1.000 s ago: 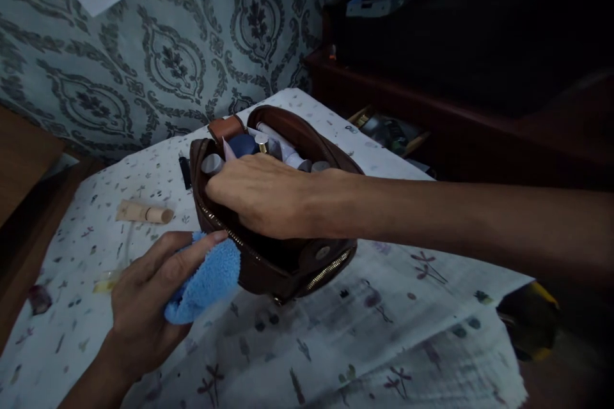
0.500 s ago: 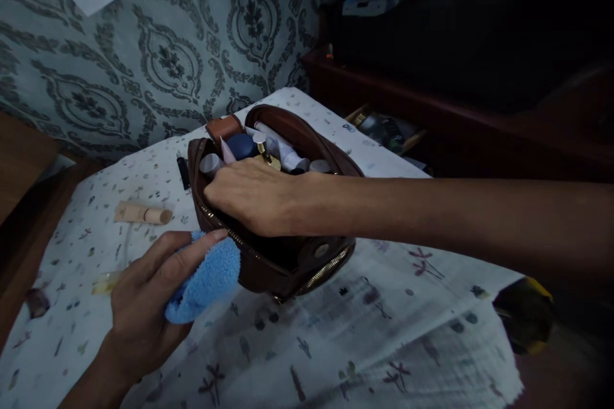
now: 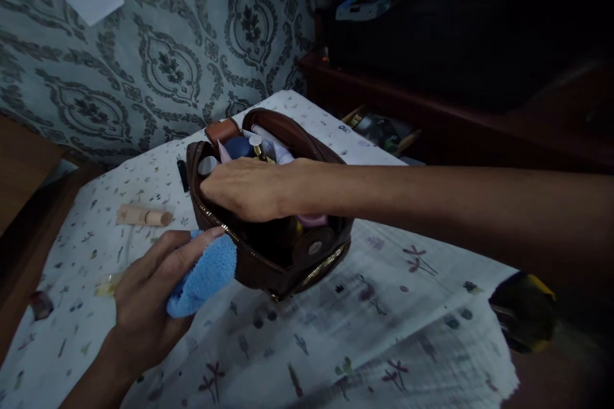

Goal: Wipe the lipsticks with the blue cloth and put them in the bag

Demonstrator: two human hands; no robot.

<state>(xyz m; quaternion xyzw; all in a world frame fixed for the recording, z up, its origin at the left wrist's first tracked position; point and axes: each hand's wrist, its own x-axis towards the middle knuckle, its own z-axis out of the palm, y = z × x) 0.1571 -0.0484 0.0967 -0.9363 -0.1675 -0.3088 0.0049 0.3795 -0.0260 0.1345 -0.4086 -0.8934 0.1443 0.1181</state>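
A brown leather pouch (image 3: 288,268) stands unzipped on the cloth-covered table (image 3: 384,332), packed with several small bottles and tubes (image 3: 268,148). My right hand (image 3: 244,188) reaches into its mouth palm down, with the fingers curled inside and hidden. A pink item (image 3: 311,220) shows just under my wrist; whether I grip it is unclear. My left hand (image 3: 144,297) holds a blue fluffy cloth (image 3: 204,278) pressed against the pouch's near left side.
A beige tube (image 3: 142,215) lies on the table left of the pouch, a small pale item (image 3: 104,284) nearer me. A dark wooden cabinet (image 3: 432,115) stands at the right. A patterned wall rises behind. A yellow-and-dark object (image 3: 525,310) sits past the table's right edge.
My right hand has shifted slightly left and up at the pouch's mouth, uncovering a pink item beneath the wrist. The left hand stays on the blue cloth.
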